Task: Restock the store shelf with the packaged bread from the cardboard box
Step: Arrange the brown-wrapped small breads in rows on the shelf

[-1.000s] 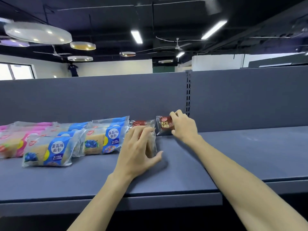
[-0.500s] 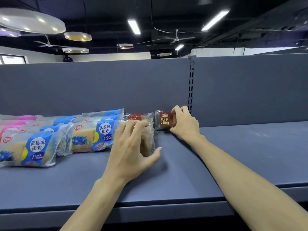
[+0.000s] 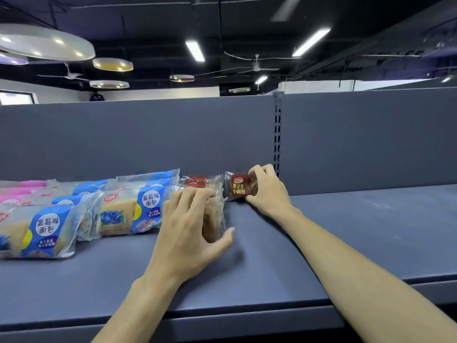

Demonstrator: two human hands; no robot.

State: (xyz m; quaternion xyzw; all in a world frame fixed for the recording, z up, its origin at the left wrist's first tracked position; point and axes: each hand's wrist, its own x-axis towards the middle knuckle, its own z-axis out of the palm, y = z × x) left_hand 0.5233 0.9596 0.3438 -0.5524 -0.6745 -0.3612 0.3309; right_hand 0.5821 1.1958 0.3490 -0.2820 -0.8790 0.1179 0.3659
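On the grey shelf (image 3: 272,263), my left hand (image 3: 188,231) grips a clear-wrapped brown bread pack (image 3: 214,219), fingers over its top and thumb at its right end. Behind it lies another brown bread pack with a red label (image 3: 197,181). My right hand (image 3: 268,191) pinches a small dark-red bread pack (image 3: 238,186) that stands against the shelf's back panel. Blue blueberry bread packs (image 3: 131,211) lie in rows to the left, with pink packs (image 3: 14,191) at the far left. The cardboard box is out of view.
The shelf's grey back panel (image 3: 371,139) rises behind the packs, with a slotted upright (image 3: 277,134) just above my right hand. The shelf surface stretches on to the right. Its front lip (image 3: 222,323) runs below my forearms.
Both hands keep their hold on the same packs; the right hand has nudged the dark-red pack slightly. The camera has shifted, so the shelf row sits a little differently in view.
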